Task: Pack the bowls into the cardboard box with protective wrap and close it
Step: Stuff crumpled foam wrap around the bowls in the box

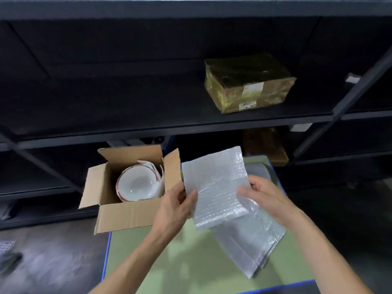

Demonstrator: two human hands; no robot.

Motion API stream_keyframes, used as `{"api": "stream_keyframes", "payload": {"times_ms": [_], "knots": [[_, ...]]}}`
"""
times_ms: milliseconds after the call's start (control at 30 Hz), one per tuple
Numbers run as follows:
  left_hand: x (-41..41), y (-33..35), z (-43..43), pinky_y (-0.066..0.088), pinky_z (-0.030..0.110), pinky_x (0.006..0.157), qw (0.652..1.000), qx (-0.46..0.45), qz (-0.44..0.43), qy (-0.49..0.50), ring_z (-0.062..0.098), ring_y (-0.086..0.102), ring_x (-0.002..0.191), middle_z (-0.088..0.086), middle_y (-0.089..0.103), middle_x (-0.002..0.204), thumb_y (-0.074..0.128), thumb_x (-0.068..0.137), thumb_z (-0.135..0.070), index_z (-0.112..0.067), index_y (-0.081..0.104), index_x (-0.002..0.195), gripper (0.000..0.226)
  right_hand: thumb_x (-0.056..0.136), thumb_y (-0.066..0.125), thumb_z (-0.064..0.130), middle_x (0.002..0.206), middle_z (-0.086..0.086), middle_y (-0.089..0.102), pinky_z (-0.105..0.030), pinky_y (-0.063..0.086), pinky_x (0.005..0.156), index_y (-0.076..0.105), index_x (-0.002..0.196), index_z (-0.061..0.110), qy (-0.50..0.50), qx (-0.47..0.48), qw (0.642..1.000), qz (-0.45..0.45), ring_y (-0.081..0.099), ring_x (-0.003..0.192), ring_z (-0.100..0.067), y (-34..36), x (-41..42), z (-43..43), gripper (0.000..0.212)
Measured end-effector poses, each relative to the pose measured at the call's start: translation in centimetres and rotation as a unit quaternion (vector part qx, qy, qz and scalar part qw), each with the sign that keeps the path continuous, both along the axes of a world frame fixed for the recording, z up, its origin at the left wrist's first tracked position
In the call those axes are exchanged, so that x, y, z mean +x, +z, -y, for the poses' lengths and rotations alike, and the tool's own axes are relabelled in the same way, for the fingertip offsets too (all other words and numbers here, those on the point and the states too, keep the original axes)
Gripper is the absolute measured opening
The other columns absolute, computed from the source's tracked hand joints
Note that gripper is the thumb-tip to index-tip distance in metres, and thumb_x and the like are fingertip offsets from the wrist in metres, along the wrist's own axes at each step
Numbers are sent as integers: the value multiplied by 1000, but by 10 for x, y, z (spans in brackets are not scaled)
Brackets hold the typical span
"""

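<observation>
Dark metal shelving (169, 124) backs a green, blue-edged tabletop (191, 262). The fingers of the left hand (174, 206) and right hand (269, 196) pinch one clear bubble-wrap sheet (216, 183), one side each. Left of them, one open brown cardboard box (127, 215) holds stacked white red-rimmed bowls (137, 183) — count unclear. Beneath the fingers, spare wrap sheets (250, 247) overlap — uncountable.

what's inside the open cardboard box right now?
White bowl with reddish rim, seemingly stacked on another; white wrap tucked at its right. The cardboard box floor and stack count are hidden.
</observation>
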State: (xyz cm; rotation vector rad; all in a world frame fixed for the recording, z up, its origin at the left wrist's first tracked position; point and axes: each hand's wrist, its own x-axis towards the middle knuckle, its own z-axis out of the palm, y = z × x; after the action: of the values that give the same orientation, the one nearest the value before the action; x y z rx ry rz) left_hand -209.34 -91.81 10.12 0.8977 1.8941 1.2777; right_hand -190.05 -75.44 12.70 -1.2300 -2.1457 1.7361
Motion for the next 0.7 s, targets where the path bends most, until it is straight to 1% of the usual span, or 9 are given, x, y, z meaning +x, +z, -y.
{"api": "stream_keyframes", "payload": {"times_ms": [67, 133, 200, 267, 333, 400, 500, 567, 700], "knots": [[-8, 3, 8, 56, 39, 68, 1000, 3, 12, 0, 21, 67, 76, 5, 70, 86, 61, 96, -27, -15, 65, 97, 12, 92, 69, 29, 107, -3, 75, -48, 52, 96, 73, 108, 20, 1, -5, 999, -35, 71, 101, -25, 6, -14, 0, 19], [-18, 7, 16, 56, 35, 67, 1000, 1, 10, -7, 15, 69, 77, 0, 73, 88, 62, 97, -23, -18, 67, 100, 7, 92, 70, 24, 109, 0, 75, -49, 52, 98, 74, 109, 22, 15, -6, 999, -44, 71, 103, -21, 7, -28, -2, 18], [-28, 10, 25, 50, 25, 61, 1000, -14, 4, -5, 5, 65, 68, -9, 72, 78, 62, 97, -15, -22, 67, 94, 9, 92, 70, 20, 107, 4, 76, -42, 55, 94, 74, 110, 24, 42, -1, 998, -39, 72, 102, -17, 11, -42, -2, 19], [-43, 9, 35, 53, 31, 63, 998, -42, -37, 24, 7, 67, 72, -13, 72, 78, 64, 93, -18, -26, 69, 90, 10, 94, 68, 12, 101, 9, 77, -28, 54, 84, 75, 104, 24, 72, 8, 997, -40, 71, 95, -8, 17, -58, 2, 18], [-59, 9, 46, 54, 32, 71, 993, -59, -80, 62, 6, 65, 76, -16, 71, 82, 67, 91, -21, -29, 69, 87, 9, 94, 65, 5, 95, 10, 76, -26, 51, 77, 77, 93, 23, 105, 47, 993, -35, 69, 88, -7, 24, -75, 7, 21], [-75, 10, 57, 50, 19, 70, 988, -61, -113, 84, 2, 62, 79, -20, 69, 86, 67, 91, -19, -30, 69, 90, 12, 92, 64, 2, 96, 9, 76, -25, 53, 74, 79, 91, 23, 119, 79, 989, -30, 70, 90, -7, 35, -94, 11, 25], [-99, 9, 76, 50, 24, 79, 972, -104, -178, 109, 1, 58, 86, -19, 66, 98, 61, 93, -21, -32, 69, 105, 18, 93, 58, 4, 98, 20, 74, -23, 53, 76, 78, 94, 34, 130, 139, 982, -16, 66, 94, 4, 55, -127, 17, 35], [-116, 3, 86, 47, 29, 89, 958, -139, -225, 113, 8, 56, 100, -13, 64, 112, 59, 95, -23, -28, 67, 118, 24, 94, 51, 9, 101, 28, 71, -22, 52, 77, 75, 94, 44, 151, 198, 968, 5, 62, 99, 8, 69, -152, 23, 42], [-141, -1, 98, 43, 28, 89, 948, -141, -261, 115, 15, 53, 113, -6, 62, 121, 64, 93, -28, -24, 62, 127, 35, 95, 44, 17, 113, 26, 67, -24, 50, 83, 72, 106, 41, 196, 283, 938, 35, 57, 109, 1, 88, -204, 40, 38]]}}
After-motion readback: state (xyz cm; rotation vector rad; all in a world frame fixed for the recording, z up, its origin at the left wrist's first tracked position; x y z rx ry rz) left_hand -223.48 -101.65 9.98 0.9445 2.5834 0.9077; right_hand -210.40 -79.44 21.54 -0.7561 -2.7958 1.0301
